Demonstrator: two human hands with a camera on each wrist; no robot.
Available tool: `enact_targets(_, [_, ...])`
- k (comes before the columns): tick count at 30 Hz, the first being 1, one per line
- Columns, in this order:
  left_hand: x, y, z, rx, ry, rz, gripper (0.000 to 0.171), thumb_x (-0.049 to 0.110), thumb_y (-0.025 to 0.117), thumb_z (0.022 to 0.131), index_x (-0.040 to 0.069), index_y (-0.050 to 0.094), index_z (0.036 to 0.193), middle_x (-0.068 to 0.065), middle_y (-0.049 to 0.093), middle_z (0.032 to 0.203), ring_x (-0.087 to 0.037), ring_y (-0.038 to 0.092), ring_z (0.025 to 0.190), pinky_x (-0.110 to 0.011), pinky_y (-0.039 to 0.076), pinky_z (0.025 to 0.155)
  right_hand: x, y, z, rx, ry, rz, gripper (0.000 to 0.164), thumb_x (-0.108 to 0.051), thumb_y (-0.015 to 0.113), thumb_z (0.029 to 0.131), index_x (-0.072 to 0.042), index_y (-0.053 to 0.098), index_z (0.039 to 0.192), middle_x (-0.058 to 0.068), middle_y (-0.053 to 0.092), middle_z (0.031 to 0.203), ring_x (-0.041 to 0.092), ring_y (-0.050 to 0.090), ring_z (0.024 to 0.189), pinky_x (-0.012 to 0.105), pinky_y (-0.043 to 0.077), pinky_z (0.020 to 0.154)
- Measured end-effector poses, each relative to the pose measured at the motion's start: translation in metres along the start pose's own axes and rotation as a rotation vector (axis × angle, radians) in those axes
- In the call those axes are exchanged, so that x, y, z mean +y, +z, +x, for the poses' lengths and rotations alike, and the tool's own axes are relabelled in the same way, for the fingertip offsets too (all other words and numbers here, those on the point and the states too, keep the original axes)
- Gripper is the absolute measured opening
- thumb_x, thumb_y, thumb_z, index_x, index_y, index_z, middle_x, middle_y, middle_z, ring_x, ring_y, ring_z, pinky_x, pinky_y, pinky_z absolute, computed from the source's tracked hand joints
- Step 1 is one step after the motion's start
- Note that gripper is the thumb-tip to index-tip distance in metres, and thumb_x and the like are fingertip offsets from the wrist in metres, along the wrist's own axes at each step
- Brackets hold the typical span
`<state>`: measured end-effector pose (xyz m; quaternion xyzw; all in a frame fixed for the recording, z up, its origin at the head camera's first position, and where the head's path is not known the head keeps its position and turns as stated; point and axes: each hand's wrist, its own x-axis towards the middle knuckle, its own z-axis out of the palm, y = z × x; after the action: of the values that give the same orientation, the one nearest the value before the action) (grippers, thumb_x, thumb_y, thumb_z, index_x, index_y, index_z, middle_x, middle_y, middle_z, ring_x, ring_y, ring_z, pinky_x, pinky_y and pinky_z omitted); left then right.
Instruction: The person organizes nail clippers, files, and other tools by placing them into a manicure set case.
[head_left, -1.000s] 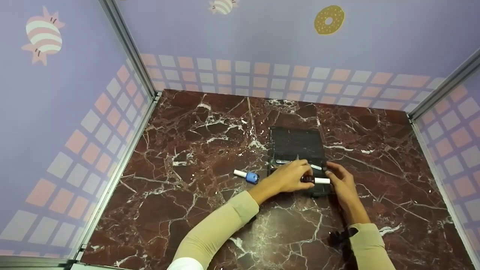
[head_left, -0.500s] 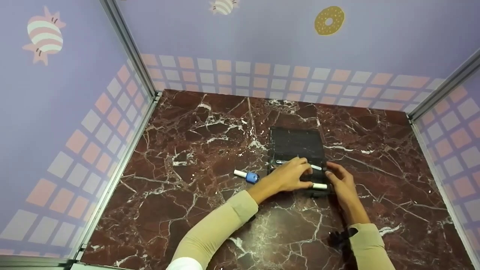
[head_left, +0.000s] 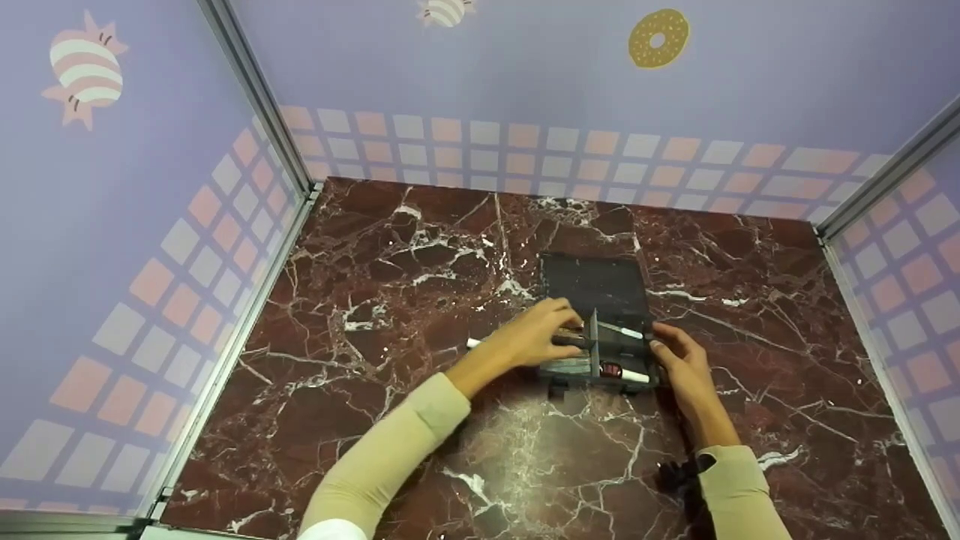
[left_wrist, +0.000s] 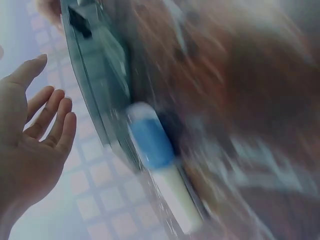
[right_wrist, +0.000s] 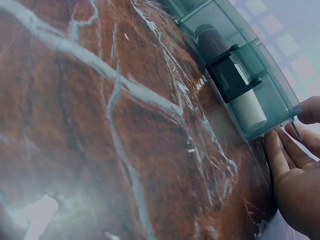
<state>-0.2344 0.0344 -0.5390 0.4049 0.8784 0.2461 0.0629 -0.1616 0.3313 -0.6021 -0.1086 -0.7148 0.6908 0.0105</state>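
My left hand [head_left: 532, 334] hovers over the left compartments of a dark see-through case [head_left: 619, 349]. In the left wrist view its fingers are spread and slightly bent, with nothing in them. My right hand [head_left: 686, 367] touches the case's right end with thumb and fingertips. A dark red nail polish bottle [head_left: 624, 372] with a white cap lies in the front right compartment. Behind it rests a slim tool with a white end [head_left: 630, 332]. A blue nail polish bottle [left_wrist: 150, 142] lies on the table left of the case; my left forearm mostly hides it in the head view.
The case's lid [head_left: 592, 285] lies folded back behind it, and a thin divider [head_left: 595, 341] splits its inside. A black latch [right_wrist: 232, 75] sits on its front. Patterned walls [head_left: 480, 82] enclose the marbled table [head_left: 405, 300] at the back and sides.
The left hand has lowered the dark red nail polish bottle into the front right compartment, let go and moved left. The right hand has stayed at the case's right end.
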Motion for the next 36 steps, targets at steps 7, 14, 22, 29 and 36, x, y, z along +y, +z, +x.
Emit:
enact_targets(7, [-0.032,-0.019,-0.023,-0.004,-0.053,-0.022,0.055,0.043,0.083,0.091,0.01,0.069,0.133,-0.004,0.063,0.132,-0.022,0.06,0.121,-0.038,0.051,0.109,-0.001,0.001,-0.001,0.002,0.006,0.009,0.044,-0.007,0.058,0.108,0.004,0.05,0.15,0.022,0.059,0.134,0.013,0.067,0.098,0.026,0.061,0.078])
enact_targets(14, [-0.056,-0.024,-0.043,-0.017,-0.106,-0.035,0.053,0.043,0.084,0.092,0.011,0.069,0.132,-0.012,0.059,0.144,-0.031,0.055,0.136,-0.047,0.043,0.119,0.002,0.001,0.001,0.012,-0.009,0.019,0.044,-0.004,0.059,0.107,0.005,0.051,0.149,0.018,0.062,0.13,0.012,0.067,0.098,0.026,0.061,0.078])
enact_targets(22, [-0.071,-0.021,-0.06,-0.071,-0.147,-0.078,0.059,0.044,0.086,0.089,0.011,0.069,0.135,-0.014,0.056,0.148,-0.036,0.051,0.14,-0.052,0.043,0.118,0.004,0.002,0.002,0.038,-0.025,0.043,0.042,0.0,0.058,0.106,0.007,0.052,0.147,0.015,0.065,0.124,0.012,0.068,0.096,0.025,0.061,0.076])
enact_targets(29, [-0.077,-0.015,-0.073,-0.069,-0.145,-0.097,0.058,0.043,0.089,0.085,0.011,0.072,0.13,-0.004,0.064,0.125,-0.023,0.063,0.114,-0.04,0.054,0.103,0.002,0.002,0.001,0.031,-0.03,0.015,0.041,-0.001,0.058,0.107,0.007,0.053,0.147,0.02,0.061,0.128,0.014,0.065,0.1,0.025,0.06,0.078])
enact_targets(36, [-0.077,-0.011,-0.078,-0.055,-0.146,-0.065,0.049,0.037,0.089,0.087,0.011,0.073,0.125,-0.002,0.062,0.117,-0.02,0.062,0.107,-0.036,0.055,0.099,0.0,0.003,0.0,0.026,-0.018,0.0,0.042,-0.003,0.058,0.107,0.007,0.052,0.148,0.019,0.061,0.128,0.013,0.066,0.098,0.026,0.061,0.076])
